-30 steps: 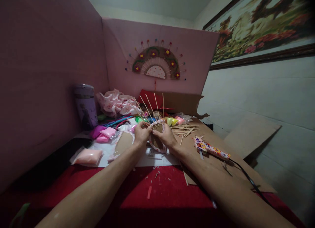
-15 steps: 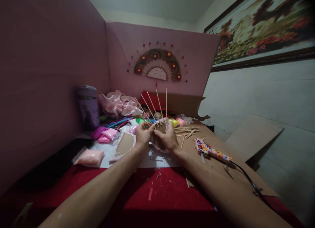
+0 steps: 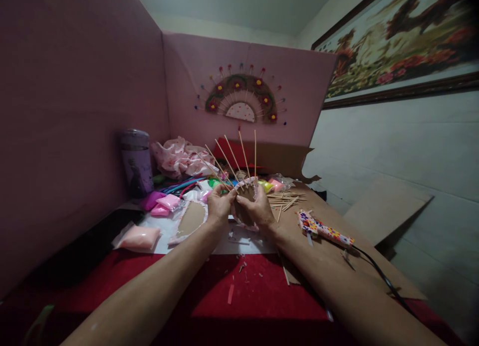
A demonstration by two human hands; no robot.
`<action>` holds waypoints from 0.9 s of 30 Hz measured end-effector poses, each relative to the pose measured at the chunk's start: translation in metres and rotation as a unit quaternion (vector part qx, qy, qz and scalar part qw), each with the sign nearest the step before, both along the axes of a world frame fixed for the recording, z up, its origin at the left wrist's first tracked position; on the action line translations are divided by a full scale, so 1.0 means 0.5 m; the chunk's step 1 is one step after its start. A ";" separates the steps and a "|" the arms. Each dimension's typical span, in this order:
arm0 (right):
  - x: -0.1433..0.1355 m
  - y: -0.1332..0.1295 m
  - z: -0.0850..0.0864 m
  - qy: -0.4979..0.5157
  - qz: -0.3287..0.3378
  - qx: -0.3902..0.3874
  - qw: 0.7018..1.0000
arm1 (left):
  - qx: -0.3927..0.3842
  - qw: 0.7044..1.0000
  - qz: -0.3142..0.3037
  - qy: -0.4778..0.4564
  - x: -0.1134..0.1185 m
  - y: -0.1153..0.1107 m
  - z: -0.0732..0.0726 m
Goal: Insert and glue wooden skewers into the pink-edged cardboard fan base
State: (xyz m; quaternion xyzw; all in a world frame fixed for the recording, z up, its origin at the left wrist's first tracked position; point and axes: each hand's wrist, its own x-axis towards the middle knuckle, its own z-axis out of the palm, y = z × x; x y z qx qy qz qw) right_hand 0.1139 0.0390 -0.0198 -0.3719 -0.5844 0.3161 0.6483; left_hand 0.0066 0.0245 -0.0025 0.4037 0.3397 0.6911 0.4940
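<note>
Head view: the left hand's (image 3: 220,205) thumb and forefinger are pressed together, seemingly pinching the foot of a stick (image 3: 211,168) at the card (image 3: 245,216); the right hand (image 3: 260,210) grips that card, thumb on its face (the other fingers are mostly hidden behind). The card is tilted up between both hands, probably so the upright sticks (image 3: 255,151) can fan free of its top edge. Spare sticks (image 3: 286,200) lie right of the card, handy for picking; farther right of it rests a gun-like tool (image 3: 325,230). Left of the card are a second card (image 3: 191,217) and, farther, a cup (image 3: 136,161) with a printed figure but no readable brand. Marks on the painting (image 3: 396,44), far right of the card, are too small to read.
</note>
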 end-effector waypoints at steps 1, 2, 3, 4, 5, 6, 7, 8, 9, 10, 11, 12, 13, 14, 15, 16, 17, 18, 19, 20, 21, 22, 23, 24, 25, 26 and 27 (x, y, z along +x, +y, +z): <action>0.001 0.001 0.001 -0.001 0.004 0.000 1.000 | 0.004 1.000 0.000 0.000 0.000 -0.001 0.000; 0.001 0.001 0.001 0.000 0.008 0.001 1.000 | 0.007 1.000 0.000 0.001 0.000 -0.001 0.000; 0.002 0.001 0.002 0.003 0.012 0.002 1.000 | 0.011 1.000 0.000 0.000 0.000 -0.001 0.000; 0.002 0.001 0.002 0.007 0.017 0.002 1.000 | 0.015 1.000 0.000 -0.001 0.000 -0.001 -0.001; 0.001 -0.001 0.003 0.012 0.023 0.003 1.000 | 0.017 1.000 -0.001 -0.003 0.000 0.000 -0.001; 0.001 -0.002 0.003 0.017 0.029 0.002 0.999 | 0.019 1.000 -0.001 -0.004 0.000 0.000 -0.001; 0.000 -0.003 0.004 0.023 0.035 -0.002 0.999 | 0.020 1.000 -0.001 -0.004 -0.001 0.001 -0.001; 0.000 -0.005 0.004 0.029 0.041 -0.007 0.999 | 0.021 1.000 0.000 -0.003 -0.001 0.001 -0.001; -0.001 -0.006 0.005 0.033 0.045 -0.011 0.998 | 0.023 1.000 0.001 -0.002 -0.001 0.001 -0.002; -0.001 -0.007 0.005 0.037 0.048 -0.012 0.998 | 0.023 1.000 0.002 0.000 -0.001 0.001 -0.002; -0.002 -0.008 0.005 0.038 0.049 -0.009 0.998 | 0.024 1.000 0.002 0.002 -0.001 0.001 -0.002; -0.002 -0.008 0.005 0.036 0.047 -0.004 0.998 | 0.023 1.000 0.001 0.002 -0.001 0.001 -0.002; -0.003 -0.008 0.005 0.032 0.042 0.002 0.999 | 0.021 1.000 0.001 0.002 -0.001 0.000 -0.003; -0.003 -0.008 0.005 0.026 0.035 0.007 0.999 | 0.017 1.000 0.001 0.000 0.000 0.000 -0.003; -0.003 -0.007 0.005 0.021 0.027 0.009 0.999 | 0.013 1.000 0.001 -0.001 0.000 0.000 -0.003; -0.003 -0.007 0.004 0.017 0.018 0.008 1.000 | 0.010 1.000 0.001 -0.001 0.000 0.000 -0.003; -0.002 -0.006 0.003 0.016 0.009 0.006 1.000 | 0.007 1.000 0.002 0.000 0.001 0.001 -0.003; -0.002 -0.005 0.002 0.018 0.002 0.003 1.000 | 0.006 1.000 0.002 0.002 0.001 0.001 -0.003; -0.002 -0.004 0.001 0.021 -0.003 0.001 1.000 | 0.006 1.000 0.001 0.005 0.001 0.001 -0.002; -0.001 -0.003 0.000 0.024 -0.006 0.001 1.000 | 0.006 1.000 0.001 0.009 0.000 0.000 -0.002; -0.001 -0.002 0.000 0.025 -0.008 0.001 1.000 | 0.006 1.000 0.000 0.012 0.000 -0.001 -0.001; 0.000 -0.001 -0.001 0.024 -0.008 0.002 1.000 | 0.005 1.000 0.000 0.015 0.000 -0.002 0.001; 0.001 -0.001 -0.001 0.021 -0.009 0.003 1.000 | 0.005 1.000 0.000 0.017 0.000 -0.003 0.002; 0.001 -0.002 0.000 0.017 -0.011 0.002 1.000 | 0.005 1.000 -0.001 0.018 0.000 -0.005 0.003; 0.002 -0.002 0.001 0.011 -0.015 0.002 1.000 | 0.005 1.000 -0.001 0.017 0.000 -0.007 0.005; 0.002 -0.004 0.002 0.005 -0.019 0.001 1.000 | 0.007 1.000 -0.003 0.014 0.000 -0.009 0.006; 0.003 -0.005 0.004 0.000 -0.023 0.000 1.000 | 0.009 1.000 -0.005 0.010 0.000 -0.010 0.008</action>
